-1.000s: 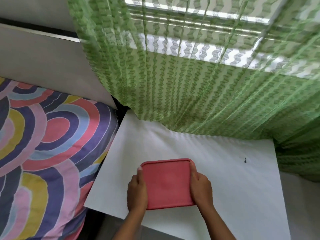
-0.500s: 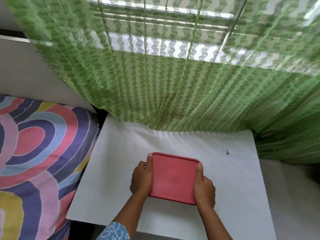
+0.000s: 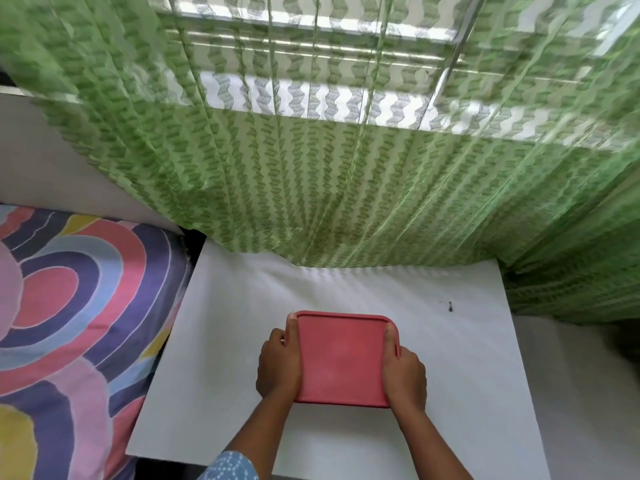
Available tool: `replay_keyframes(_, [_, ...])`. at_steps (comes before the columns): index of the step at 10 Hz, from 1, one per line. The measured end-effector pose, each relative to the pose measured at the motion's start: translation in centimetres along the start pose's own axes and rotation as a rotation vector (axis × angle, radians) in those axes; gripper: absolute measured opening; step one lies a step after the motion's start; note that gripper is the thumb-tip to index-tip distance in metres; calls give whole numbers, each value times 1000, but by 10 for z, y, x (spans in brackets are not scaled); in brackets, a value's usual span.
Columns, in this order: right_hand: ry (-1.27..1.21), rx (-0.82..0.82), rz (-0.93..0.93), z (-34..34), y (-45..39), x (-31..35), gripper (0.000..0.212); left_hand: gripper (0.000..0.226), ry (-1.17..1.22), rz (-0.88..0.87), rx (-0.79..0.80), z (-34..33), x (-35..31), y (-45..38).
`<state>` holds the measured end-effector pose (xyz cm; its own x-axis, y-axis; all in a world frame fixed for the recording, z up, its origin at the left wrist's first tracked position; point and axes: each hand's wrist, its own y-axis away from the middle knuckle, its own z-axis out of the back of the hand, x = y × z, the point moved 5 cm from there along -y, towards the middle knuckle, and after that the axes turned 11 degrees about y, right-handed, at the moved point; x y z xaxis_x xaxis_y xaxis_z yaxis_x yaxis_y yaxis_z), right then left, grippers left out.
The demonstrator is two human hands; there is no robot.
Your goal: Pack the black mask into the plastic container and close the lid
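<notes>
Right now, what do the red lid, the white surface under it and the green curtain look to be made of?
Red lid: likely plastic, matte with a soft sheen, moulded raised rim and rounded corners. White surface: looks like a smooth, matte board or laminate table with crisp straight edges; exact material unclear. Green curtain: thin sheer fabric with a wavy print, hanging in folds with window light showing through.

Bare white table [image 3: 221,341] lies open left, right and below the red lid [image 3: 341,358], which both hands flank at centre. At the upper edge of the table a green curtain [image 3: 311,202] drapes onto it. A patterned cushion [image 3: 69,323] borders the table's left side.
</notes>
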<state>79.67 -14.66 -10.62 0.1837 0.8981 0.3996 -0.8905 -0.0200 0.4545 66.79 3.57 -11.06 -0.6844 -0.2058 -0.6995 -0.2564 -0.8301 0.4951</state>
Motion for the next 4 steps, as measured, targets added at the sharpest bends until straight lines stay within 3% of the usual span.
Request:
replay_keyframes(1, [-15, 38, 0, 0, 1, 0, 84, 70, -18, 27, 48, 0, -3, 0])
replay_keyframes(3, [-117, 142, -15, 20, 7, 4, 73, 71, 47, 41, 183, 19, -14, 12])
replay_keyframes(4, [-86, 57, 3, 32, 23, -1, 65, 73, 71, -212, 36, 48, -22, 46])
